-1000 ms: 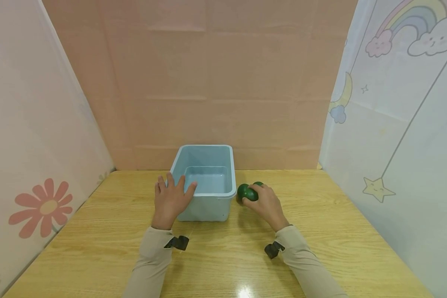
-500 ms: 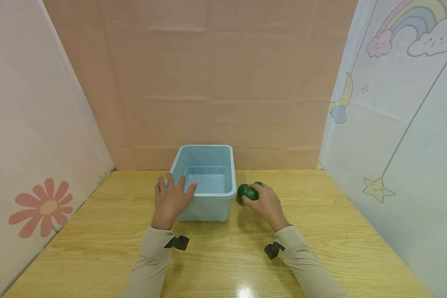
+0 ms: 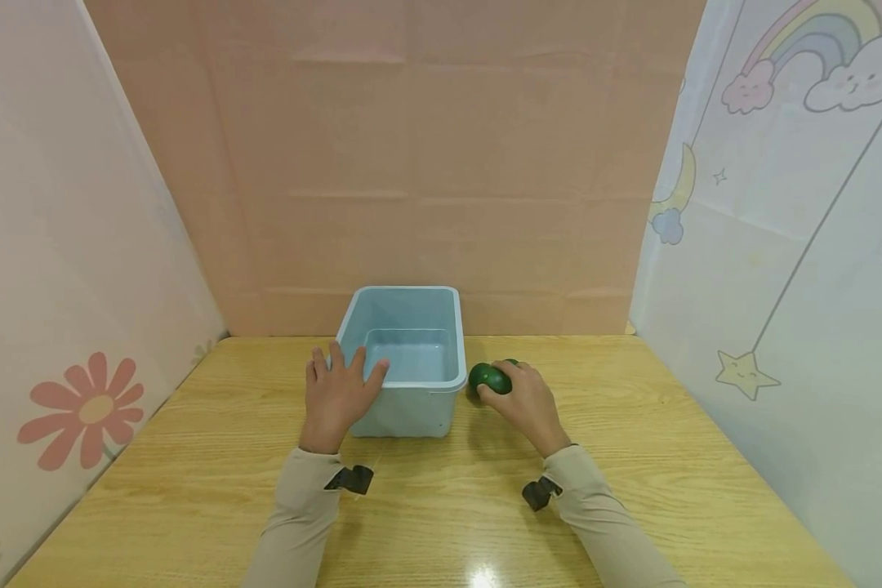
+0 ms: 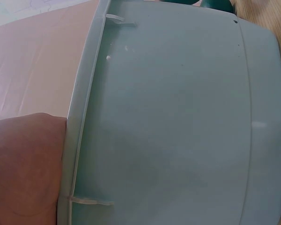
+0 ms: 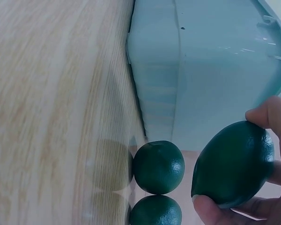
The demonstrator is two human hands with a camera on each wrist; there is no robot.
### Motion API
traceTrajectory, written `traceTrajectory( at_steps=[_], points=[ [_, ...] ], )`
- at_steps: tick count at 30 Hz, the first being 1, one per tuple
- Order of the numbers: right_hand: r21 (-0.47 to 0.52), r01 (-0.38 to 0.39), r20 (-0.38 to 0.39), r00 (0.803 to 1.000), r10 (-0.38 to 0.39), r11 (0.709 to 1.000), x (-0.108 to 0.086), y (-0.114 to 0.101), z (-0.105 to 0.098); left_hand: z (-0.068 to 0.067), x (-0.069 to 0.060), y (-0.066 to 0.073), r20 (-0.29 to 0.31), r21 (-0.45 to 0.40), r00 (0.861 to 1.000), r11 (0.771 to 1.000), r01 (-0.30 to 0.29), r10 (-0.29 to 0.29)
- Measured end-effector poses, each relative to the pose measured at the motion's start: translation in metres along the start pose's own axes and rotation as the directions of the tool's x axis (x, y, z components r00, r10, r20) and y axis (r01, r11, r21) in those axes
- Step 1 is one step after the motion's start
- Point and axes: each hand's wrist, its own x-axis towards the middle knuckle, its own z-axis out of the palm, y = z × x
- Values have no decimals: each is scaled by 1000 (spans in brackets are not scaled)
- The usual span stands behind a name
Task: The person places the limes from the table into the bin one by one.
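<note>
My right hand [image 3: 525, 404] pinches a glossy dark green, lime-like oval fruit [image 5: 234, 164] between thumb and fingers, just right of the blue bin [image 3: 404, 412]. In the right wrist view this fruit is raised off the table. Two similar green fruits [image 5: 159, 167] sit on the tabletop below it, one partly cut off by the frame edge. My left hand [image 3: 338, 396] rests on the bin's front left rim with its fingers straight and spread. The left wrist view shows part of that hand [image 4: 25, 168] against the rim and the bin's outer wall.
The wooden table [image 3: 191, 490] reaches forward to a plain peach backdrop [image 3: 441, 163]. Patterned white cloth [image 3: 801, 286] hangs along the right, and flowered cloth [image 3: 81, 245] along the left. The bin's open top faces up, and its bottom is bare.
In my right hand the green fruit has shifted very slightly to the right, away from the bin. Both hands have otherwise stayed in place.
</note>
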Motion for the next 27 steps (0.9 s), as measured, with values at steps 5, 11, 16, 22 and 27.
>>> traceTrajectory(
  at_steps=[5, 11, 16, 22, 27],
  points=[
    [12, 18, -28, 999, -18, 1000, 0, 0, 1, 1, 0, 0, -10, 4, 1000, 1000, -2, 2],
    [18, 21, -41, 999, -20, 1000, 0, 1, 2, 1, 0, 0, -2, 0, 1000, 1000, 4, -4],
    [22, 30, -46, 999, -29, 999, -1, 1, 2, 1, 0, 1, 5, -7, 1000, 1000, 5, -5],
    [28, 33, -61, 998, -31, 999, -1, 0, 1, 0, 0, 1, 7, -12, 1000, 1000, 6, -6],
    [28, 41, -71, 997, -39, 999, -1, -1, 1, -1, -1, 1, 9, -14, 1000, 1000, 8, -8]
  ],
)
